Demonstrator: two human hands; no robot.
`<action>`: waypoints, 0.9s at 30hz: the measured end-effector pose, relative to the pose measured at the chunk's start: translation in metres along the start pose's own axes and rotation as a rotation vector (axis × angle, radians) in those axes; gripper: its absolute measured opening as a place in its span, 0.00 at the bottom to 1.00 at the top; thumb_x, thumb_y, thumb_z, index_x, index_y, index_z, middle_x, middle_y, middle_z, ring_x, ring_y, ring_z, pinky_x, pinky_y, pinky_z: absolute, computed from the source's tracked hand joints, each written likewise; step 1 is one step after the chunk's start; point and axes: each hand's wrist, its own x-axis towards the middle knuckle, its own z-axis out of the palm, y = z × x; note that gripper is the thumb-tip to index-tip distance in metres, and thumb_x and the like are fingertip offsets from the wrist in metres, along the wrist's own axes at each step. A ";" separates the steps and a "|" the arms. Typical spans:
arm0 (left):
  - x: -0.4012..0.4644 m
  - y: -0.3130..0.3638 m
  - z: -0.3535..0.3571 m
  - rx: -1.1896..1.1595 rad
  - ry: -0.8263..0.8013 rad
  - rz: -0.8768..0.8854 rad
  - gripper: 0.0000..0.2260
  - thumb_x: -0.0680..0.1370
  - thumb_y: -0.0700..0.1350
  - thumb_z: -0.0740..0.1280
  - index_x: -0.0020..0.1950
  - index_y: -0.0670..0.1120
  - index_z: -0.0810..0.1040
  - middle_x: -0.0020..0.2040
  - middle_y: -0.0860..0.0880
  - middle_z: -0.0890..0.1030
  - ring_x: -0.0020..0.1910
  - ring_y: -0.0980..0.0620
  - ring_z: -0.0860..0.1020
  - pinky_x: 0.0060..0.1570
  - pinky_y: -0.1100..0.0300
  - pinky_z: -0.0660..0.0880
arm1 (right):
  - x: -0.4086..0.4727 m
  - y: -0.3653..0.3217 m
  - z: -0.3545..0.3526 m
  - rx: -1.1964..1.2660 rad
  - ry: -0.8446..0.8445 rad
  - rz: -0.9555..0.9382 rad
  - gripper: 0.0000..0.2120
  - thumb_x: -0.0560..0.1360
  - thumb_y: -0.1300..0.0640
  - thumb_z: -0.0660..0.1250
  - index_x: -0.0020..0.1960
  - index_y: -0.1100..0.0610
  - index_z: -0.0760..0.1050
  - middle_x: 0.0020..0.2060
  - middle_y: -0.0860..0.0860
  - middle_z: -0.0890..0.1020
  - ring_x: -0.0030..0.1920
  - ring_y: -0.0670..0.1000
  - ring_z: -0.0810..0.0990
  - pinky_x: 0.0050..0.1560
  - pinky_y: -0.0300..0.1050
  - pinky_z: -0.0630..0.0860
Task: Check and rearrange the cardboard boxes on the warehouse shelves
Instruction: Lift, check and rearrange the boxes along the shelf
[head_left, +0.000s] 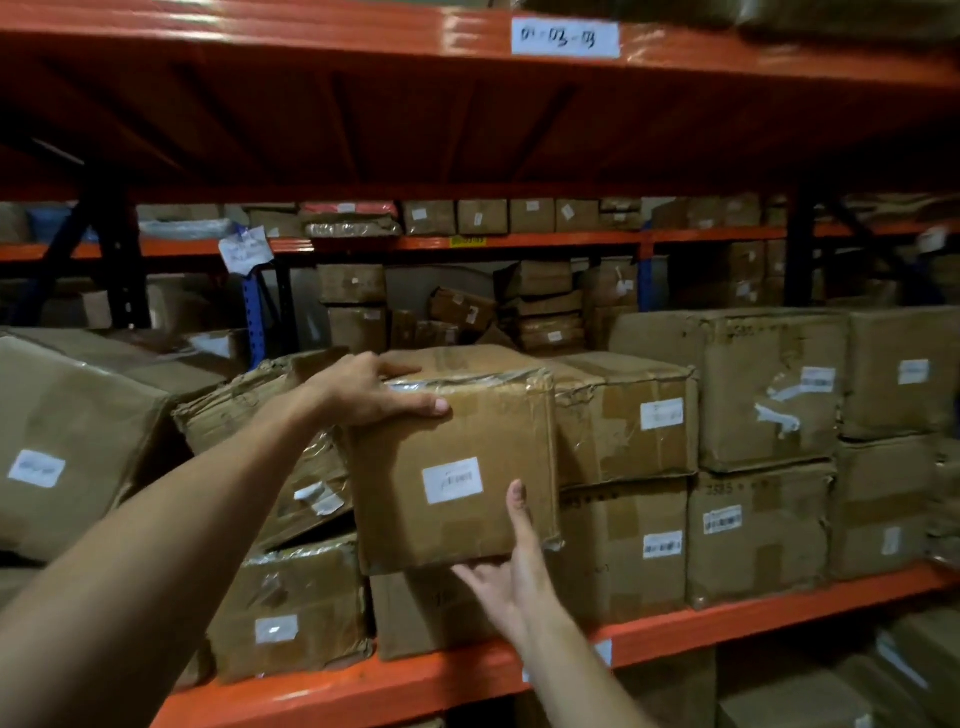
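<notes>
A taped cardboard box (462, 431) with a small white label on its front is held between both hands, tilted, in front of the stacked boxes on the orange shelf (363, 686). My left hand (374, 389) grips its top left corner, fingers over the top. My right hand (511, 566) supports its bottom right edge from below, thumb up against the front face. Under it sits another brown box (415, 613). A crushed box (244, 410) leans at its left.
Labelled boxes (769, 395) are stacked two high to the right, and a large box (67, 441) stands at the left. An orange beam (311, 31) with a white tag runs overhead. Further racks of boxes fill the background. More boxes sit on the level below.
</notes>
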 end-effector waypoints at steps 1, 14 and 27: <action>0.002 -0.001 0.000 0.000 -0.006 -0.003 0.59 0.48 0.86 0.66 0.77 0.64 0.68 0.73 0.45 0.73 0.66 0.44 0.74 0.56 0.49 0.70 | 0.000 0.000 0.000 -0.004 0.015 0.001 0.61 0.56 0.34 0.82 0.81 0.53 0.61 0.72 0.64 0.72 0.75 0.67 0.67 0.73 0.69 0.64; -0.003 0.003 0.000 -0.019 -0.006 0.003 0.60 0.46 0.86 0.65 0.76 0.64 0.69 0.73 0.47 0.74 0.68 0.44 0.74 0.58 0.50 0.72 | -0.001 0.001 -0.001 -0.015 0.040 0.003 0.58 0.58 0.35 0.81 0.80 0.52 0.61 0.65 0.64 0.77 0.74 0.68 0.68 0.70 0.68 0.68; -0.008 0.009 0.003 -0.010 0.027 -0.026 0.59 0.48 0.85 0.66 0.77 0.64 0.70 0.75 0.45 0.73 0.71 0.40 0.73 0.56 0.49 0.70 | -0.014 -0.019 0.006 -0.095 0.220 -0.165 0.56 0.55 0.44 0.82 0.76 0.60 0.62 0.68 0.63 0.77 0.69 0.66 0.75 0.62 0.67 0.76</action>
